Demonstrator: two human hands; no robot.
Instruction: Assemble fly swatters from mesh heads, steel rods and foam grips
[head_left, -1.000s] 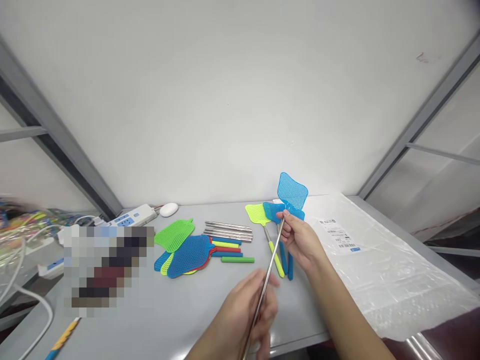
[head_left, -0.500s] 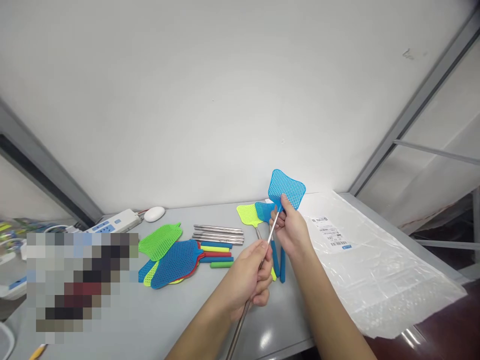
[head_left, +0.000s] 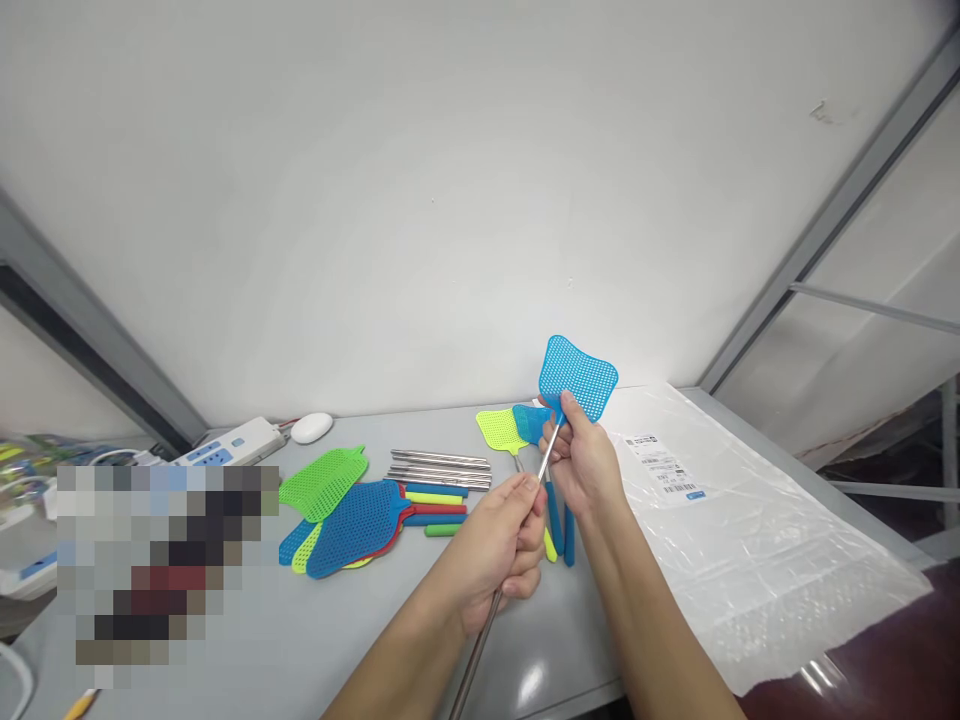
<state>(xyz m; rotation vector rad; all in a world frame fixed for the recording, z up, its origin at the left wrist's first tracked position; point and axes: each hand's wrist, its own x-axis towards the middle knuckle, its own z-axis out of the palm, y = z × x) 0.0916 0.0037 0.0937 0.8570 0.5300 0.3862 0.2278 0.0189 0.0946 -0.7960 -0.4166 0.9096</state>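
Note:
My right hand [head_left: 581,455] is closed on the neck of a blue fly swatter head [head_left: 579,378], its thumb resting on the mesh. A metal rod [head_left: 475,665] meets that neck and runs down toward me, with my left hand [head_left: 499,550] wrapped round it. Behind my hands, a yellow fly swatter [head_left: 501,430] and another blue one [head_left: 529,424] lie on the table, partly hidden. Left of them is a bundle of metal rods [head_left: 439,468], with several coloured handles [head_left: 439,520] below. Further left are loose blue swatter heads [head_left: 352,530] and a green one [head_left: 322,483].
A white plastic bag [head_left: 750,550] with a printed label covers the table's right side. At the left stand a power strip [head_left: 232,445] and a white rounded object [head_left: 311,428]. A pale wall [head_left: 420,220] rises behind the grey table [head_left: 300,640]. A blurred patch hides the lower left.
Both hands keep their holds on the swatter head and rod. The blue head is slightly higher and tilted a little differently; the whole view has shifted slightly.

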